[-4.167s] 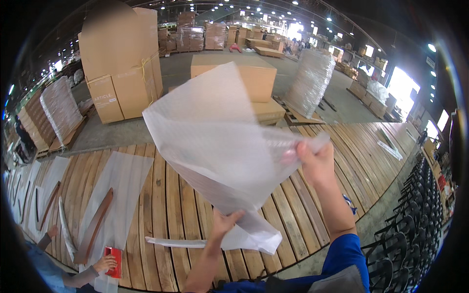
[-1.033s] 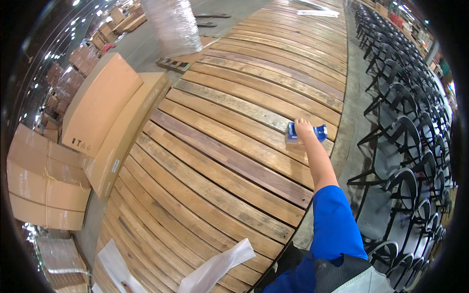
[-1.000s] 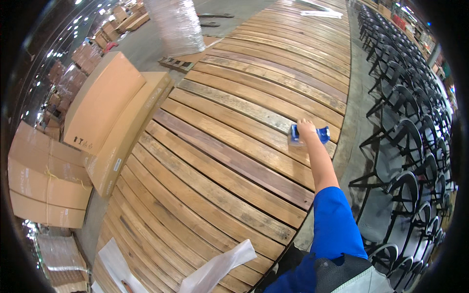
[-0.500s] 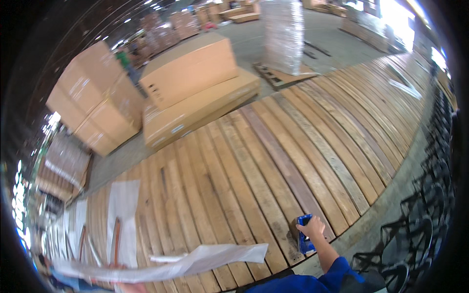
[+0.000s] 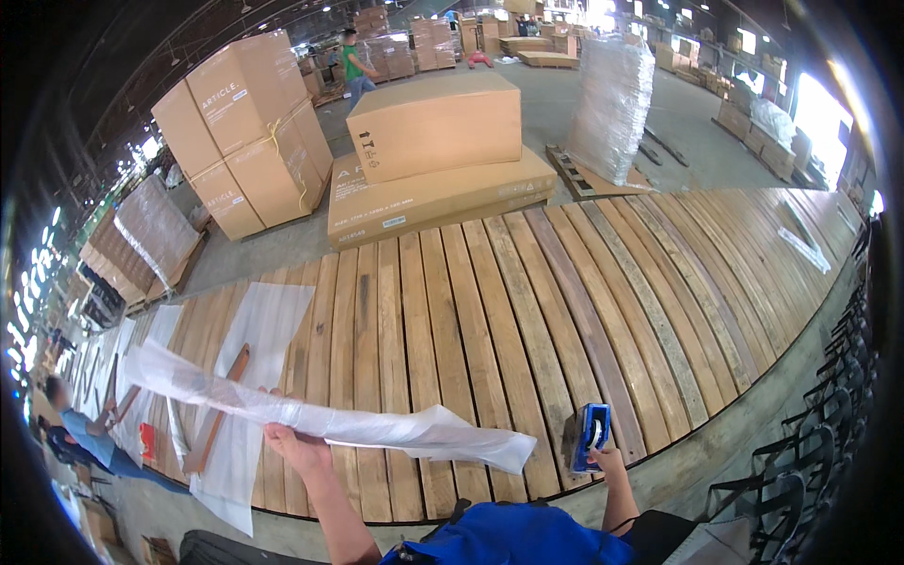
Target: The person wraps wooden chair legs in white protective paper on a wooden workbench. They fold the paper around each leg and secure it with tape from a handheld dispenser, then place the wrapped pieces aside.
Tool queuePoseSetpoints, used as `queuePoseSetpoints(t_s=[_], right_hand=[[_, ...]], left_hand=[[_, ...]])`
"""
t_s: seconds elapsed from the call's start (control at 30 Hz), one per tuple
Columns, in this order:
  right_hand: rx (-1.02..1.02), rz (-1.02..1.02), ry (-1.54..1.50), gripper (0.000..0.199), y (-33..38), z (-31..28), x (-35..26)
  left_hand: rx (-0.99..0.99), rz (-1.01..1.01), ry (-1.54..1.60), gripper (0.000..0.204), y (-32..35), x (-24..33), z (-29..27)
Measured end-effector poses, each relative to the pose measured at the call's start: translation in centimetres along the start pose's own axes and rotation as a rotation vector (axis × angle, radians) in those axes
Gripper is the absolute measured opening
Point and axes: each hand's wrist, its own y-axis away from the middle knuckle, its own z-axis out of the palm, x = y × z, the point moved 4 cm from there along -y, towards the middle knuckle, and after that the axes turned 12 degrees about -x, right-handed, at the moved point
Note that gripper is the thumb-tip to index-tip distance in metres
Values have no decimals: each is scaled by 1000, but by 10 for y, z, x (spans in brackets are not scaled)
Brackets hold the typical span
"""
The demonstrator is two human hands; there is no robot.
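Note:
My left hand (image 5: pixel 299 446) is closed round a long, narrow bundle in translucent white foam sheet (image 5: pixel 377 421), held above the slatted wooden table. What lies inside the wrap is hidden; its right end is loose and flattened. To the right, my right hand (image 5: pixel 610 460) grips a blue tape dispenser (image 5: pixel 591 435) near the table's front edge. Left of the bundle, a reddish-brown wooden bar (image 5: pixel 220 405) lies on a flat white foam sheet (image 5: pixel 275 325).
A co-worker (image 5: pixel 89 428) stands at the table's left end. Beyond the table are large cardboard boxes (image 5: pixel 438 127) and a film-wrapped stack (image 5: pixel 612 113) on a pallet. Black metal frames (image 5: pixel 800 461) line the right side. Another person (image 5: pixel 353 66) in green is farther back.
My left hand has lifted the foam-wrapped bundle and come further into view. My right hand stays on the tape dispenser. The view has turned and levelled.

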Motion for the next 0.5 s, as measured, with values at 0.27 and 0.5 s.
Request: queuePoseSetpoints(t_s=[0.27,0.5], right_hand=[[228,-181,-61,22,83,25,-17],[220,-24,205,27,75,33,53]], left_hand=[[121,-51,56,52,1,-17,-31],[-39,-69,180,49,-20,-6,10]])
